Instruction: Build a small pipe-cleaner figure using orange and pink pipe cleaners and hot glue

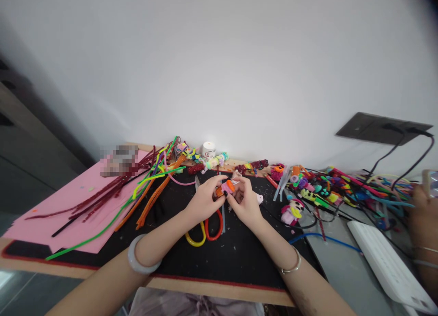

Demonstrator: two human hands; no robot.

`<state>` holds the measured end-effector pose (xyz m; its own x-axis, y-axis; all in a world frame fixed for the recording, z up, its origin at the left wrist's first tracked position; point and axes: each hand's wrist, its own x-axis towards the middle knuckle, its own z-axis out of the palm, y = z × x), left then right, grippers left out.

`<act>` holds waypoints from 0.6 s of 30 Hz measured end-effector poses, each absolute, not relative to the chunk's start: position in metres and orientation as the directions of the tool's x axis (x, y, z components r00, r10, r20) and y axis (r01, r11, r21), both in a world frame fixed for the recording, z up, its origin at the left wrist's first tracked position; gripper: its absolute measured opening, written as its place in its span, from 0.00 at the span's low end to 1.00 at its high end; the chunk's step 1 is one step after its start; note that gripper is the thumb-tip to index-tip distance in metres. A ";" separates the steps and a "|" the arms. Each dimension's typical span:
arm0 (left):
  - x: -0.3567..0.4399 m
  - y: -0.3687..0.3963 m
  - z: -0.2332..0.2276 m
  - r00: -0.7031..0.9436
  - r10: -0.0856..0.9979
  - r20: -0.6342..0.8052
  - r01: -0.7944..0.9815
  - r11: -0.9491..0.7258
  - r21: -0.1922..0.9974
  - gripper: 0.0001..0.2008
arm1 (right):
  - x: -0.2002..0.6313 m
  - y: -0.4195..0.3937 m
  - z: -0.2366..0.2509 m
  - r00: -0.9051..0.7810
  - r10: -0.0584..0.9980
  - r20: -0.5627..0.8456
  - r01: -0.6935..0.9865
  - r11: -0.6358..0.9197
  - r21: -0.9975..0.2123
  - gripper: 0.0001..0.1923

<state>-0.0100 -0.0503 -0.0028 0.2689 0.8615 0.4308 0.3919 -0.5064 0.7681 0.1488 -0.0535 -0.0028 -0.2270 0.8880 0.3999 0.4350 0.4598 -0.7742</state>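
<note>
Over a black mat, my left hand and my right hand are both closed around a small orange and pink craft figure. Fingers cover part of it, and its exact shape is hard to make out. A pale pink piece shows beside my right hand; whether it is joined to the figure, I cannot tell. Scissors with one yellow and one red handle lie under my hands, blades partly hidden by my left hand.
Pink paper sheets and loose pipe cleaners lie on the left. A white roll stands by the wall. Colourful craft pieces, cables and a white power strip fill the right. Another person's hand holds a phone at the far right.
</note>
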 end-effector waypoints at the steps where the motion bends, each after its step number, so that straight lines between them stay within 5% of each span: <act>1: -0.010 -0.050 -0.003 0.267 0.861 0.433 0.391 -0.508 0.768 0.25 | 0.149 -0.054 -0.003 -0.225 0.888 0.400 0.431 0.459 -0.776 0.19; 18: -0.009 -0.050 -0.002 0.261 0.882 0.393 0.369 -0.468 0.803 0.24 | 0.150 -0.053 0.001 -0.234 0.834 0.500 0.572 0.534 -0.623 0.10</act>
<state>-0.0093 -0.0495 -0.0025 0.2612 0.8816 0.3932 0.3694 -0.4676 0.8031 0.1498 -0.0526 0.0007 -0.2339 0.8338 0.5002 0.5719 0.5340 -0.6227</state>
